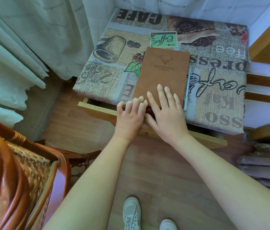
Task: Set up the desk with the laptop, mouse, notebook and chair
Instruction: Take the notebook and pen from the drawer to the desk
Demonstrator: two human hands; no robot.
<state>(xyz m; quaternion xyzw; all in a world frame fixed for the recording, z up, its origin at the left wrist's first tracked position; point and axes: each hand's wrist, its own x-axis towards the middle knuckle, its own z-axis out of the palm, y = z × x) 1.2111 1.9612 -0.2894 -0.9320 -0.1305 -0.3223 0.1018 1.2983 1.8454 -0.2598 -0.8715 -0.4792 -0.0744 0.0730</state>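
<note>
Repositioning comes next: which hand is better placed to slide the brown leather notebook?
Probably right: the right hand lies flat on the brown leather notebook; the left hand only curls at its near edge.

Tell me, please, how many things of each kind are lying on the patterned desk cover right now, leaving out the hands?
Notebooks: 1, the brown notebook with a deer-head emblem, lying flat.
Pens: 1, the silver pen lying right beside the notebook's right edge.
Laptops: 0 in view.
Mice: 0 in view.
Total: 2 things on the desk.
</note>
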